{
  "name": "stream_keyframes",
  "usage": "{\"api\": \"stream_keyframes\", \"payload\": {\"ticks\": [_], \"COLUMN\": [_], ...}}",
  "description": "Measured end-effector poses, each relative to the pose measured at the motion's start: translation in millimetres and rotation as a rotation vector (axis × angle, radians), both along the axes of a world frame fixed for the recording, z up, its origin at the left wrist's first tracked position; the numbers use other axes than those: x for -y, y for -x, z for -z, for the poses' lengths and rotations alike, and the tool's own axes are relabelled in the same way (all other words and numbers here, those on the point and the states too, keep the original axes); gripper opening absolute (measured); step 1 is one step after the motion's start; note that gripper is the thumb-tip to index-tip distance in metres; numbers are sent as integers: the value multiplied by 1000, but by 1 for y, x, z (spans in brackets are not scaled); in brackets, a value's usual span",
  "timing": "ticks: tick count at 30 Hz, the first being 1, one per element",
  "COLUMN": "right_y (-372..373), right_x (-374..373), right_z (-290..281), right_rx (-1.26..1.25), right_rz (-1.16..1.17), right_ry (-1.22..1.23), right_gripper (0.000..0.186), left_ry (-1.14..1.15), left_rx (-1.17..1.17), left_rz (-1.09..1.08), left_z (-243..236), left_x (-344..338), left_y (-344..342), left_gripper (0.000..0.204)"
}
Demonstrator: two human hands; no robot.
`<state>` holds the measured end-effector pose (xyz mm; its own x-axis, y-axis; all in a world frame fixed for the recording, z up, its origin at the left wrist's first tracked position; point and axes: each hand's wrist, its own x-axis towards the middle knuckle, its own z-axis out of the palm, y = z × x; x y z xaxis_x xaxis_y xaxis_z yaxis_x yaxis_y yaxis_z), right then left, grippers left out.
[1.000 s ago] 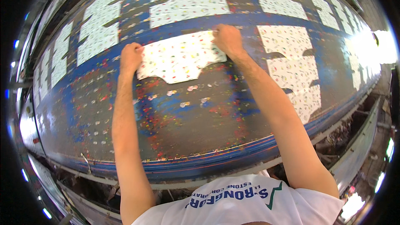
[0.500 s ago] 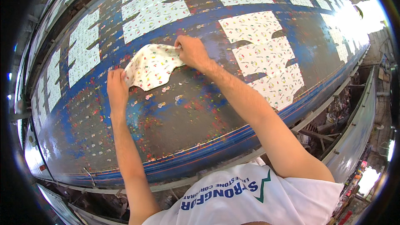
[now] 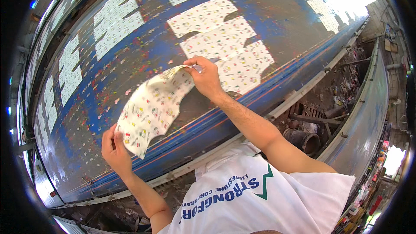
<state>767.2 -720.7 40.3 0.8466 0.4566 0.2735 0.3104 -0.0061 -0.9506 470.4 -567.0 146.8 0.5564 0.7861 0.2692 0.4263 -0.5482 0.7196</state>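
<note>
A cut piece of white fabric [image 3: 151, 106] with a small coloured cartoon print hangs between my two hands, lifted over the near part of the long table and arched along its upper edge. My left hand [image 3: 116, 151] pinches its lower left corner between thumb and fingers. At the other end my right hand [image 3: 204, 76] is closed on the upper right corner. Just beyond my right hand, printed fabric pieces [image 3: 225, 39] of the same kind lie flat on the table, partly hidden by that hand.
The long dark table [image 3: 130, 78] is stained blue and red, with a blue striped near edge [image 3: 277, 76]. More printed pieces [image 3: 117, 21] lie in rows farther off. Past the edge, to the right, are a metal rail [image 3: 303, 97] and a round pipe [image 3: 307, 142].
Both hands have drawn the fabric piece up and toward me, nearer the table's edge. The left hand has dropped lower, stretching the piece diagonally. My view has shifted to the right.
</note>
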Motion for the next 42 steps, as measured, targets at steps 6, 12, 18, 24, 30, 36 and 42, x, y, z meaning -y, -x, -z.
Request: {"api": "stream_keyframes", "payload": {"ticks": [6, 12, 18, 24, 30, 36, 42], "right_y": [-57, -98, -128, -165, -214, -241, -253], "right_x": [138, 251, 307, 298, 241, 213, 210], "right_z": [-8, 1, 9, 11, 38, 74, 80], "right_rx": [-43, -43, -154, -17, 227, 447, 506], "right_rz": [-111, -138, -25, 83, 89, 80, 42], "right_ry": [88, 127, 77, 157, 274, 509, 632], "right_gripper": [12, 14, 17, 18, 14, 11, 11], "left_ry": [155, 309, 339, 386, 59, -73, -16], "left_rx": [-3, 6, -50, -138, -189, -232, -326], "left_rz": [-36, 16, 77, 45, 131, 127, 139], "left_z": [15, 37, 38, 56, 124, 176, 177], "left_x": [119, 211, 242, 221, 154, 122, 117], "left_y": [-27, -88, -131, -176, -233, -259, -262], "left_gripper": [31, 23, 18, 17, 17, 19, 17]}}
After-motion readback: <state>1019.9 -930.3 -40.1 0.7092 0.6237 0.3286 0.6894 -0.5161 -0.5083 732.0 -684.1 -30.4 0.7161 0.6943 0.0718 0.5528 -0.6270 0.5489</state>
